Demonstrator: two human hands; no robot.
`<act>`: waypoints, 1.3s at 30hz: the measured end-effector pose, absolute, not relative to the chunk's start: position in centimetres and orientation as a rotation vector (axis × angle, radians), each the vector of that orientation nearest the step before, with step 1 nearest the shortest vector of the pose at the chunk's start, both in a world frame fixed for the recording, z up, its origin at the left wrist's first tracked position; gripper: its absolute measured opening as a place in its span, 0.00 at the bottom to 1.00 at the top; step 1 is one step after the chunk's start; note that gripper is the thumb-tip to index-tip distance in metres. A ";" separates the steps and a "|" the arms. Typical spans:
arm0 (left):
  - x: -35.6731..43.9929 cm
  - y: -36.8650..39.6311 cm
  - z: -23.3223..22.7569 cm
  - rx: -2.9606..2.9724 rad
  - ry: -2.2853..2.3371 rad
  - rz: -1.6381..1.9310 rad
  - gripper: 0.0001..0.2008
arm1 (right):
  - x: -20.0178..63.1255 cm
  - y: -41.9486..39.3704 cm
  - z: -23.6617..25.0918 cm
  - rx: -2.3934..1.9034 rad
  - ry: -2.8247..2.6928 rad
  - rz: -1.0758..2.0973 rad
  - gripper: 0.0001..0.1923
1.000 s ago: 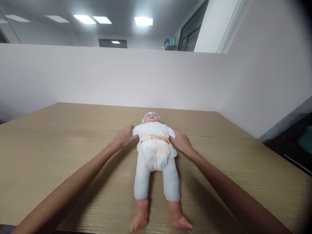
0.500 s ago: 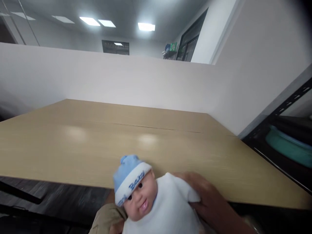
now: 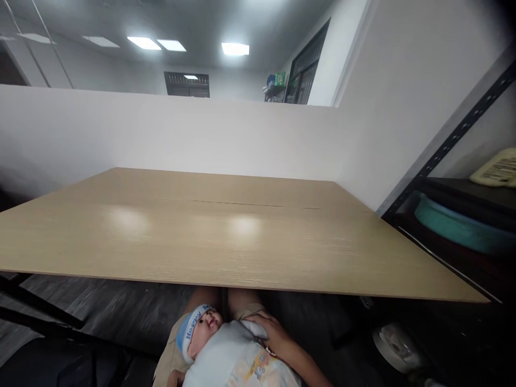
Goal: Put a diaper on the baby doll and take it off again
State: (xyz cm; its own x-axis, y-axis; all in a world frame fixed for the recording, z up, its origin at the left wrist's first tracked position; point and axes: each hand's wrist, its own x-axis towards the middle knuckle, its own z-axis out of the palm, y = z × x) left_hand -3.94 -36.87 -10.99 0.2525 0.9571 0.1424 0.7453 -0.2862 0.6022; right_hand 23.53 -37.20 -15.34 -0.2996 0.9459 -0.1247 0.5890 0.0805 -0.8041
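Observation:
A baby doll [image 3: 229, 344] lies face up, slantwise across my lap, below the table's front edge. It wears a blue and white knit cap [image 3: 195, 328] with blue lettering, a white top and a diaper [image 3: 260, 368] with an orange and yellow print. My right hand [image 3: 272, 330] is curved over the doll's side at its arm, fingers against the white sleeve. At the bottom edge, my left hand [image 3: 176, 378] shows only in part, curled against the doll's near side below the head; the rest is cut off or hidden.
A wide wooden table [image 3: 209, 242] stretches ahead to a white partition [image 3: 209, 134]. On the right, a dark metal shelf [image 3: 484, 199] holds a teal basin [image 3: 459, 226] and a pale yellow object [image 3: 497, 169]. A dark chair [image 3: 60, 360] stands at lower left.
The doll has come down and back from the table's edge onto my lap, tilting flatter. My hands have gone down with it, and more of the diaper shows. The view has shifted right.

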 end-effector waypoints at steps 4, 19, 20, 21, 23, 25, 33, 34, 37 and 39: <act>-7.8 -39.8 -12.4 2.151 1.493 0.697 0.18 | 25.2 -40.1 -13.3 -1.499 -1.757 1.060 0.16; -1.0 -39.0 -8.8 2.023 0.720 0.455 0.16 | 25.5 -42.9 -10.9 -1.624 -1.871 0.951 0.21; -1.0 -39.0 -9.0 1.999 0.723 0.468 0.16 | 25.6 -42.8 -11.2 -1.624 -1.867 0.945 0.20; -1.0 -39.0 -9.1 1.977 0.723 0.485 0.16 | 25.8 -42.8 -11.5 -1.629 -1.856 0.935 0.20; -0.9 -39.1 -9.3 1.937 0.720 0.520 0.15 | 26.1 -42.6 -12.3 -1.644 -1.830 0.911 0.20; -0.7 -39.2 -9.4 1.900 0.699 0.559 0.15 | 26.6 -42.1 -13.4 -1.668 -1.806 0.880 0.22; -4.8 -39.6 -10.4 1.610 0.601 0.393 0.23 | 27.0 -41.9 -12.1 -1.627 -1.754 0.885 0.24; -5.3 -39.6 -10.6 1.589 0.582 0.355 0.24 | 26.3 -42.3 -10.9 -1.566 -1.780 0.943 0.23; -5.5 -39.6 -10.8 1.496 0.536 0.279 0.29 | 24.0 -43.4 -7.2 -1.396 -1.929 1.121 0.23; -4.4 -39.3 -10.4 1.435 0.554 0.269 0.32 | 23.1 -44.0 -5.5 -1.362 -2.003 1.159 0.19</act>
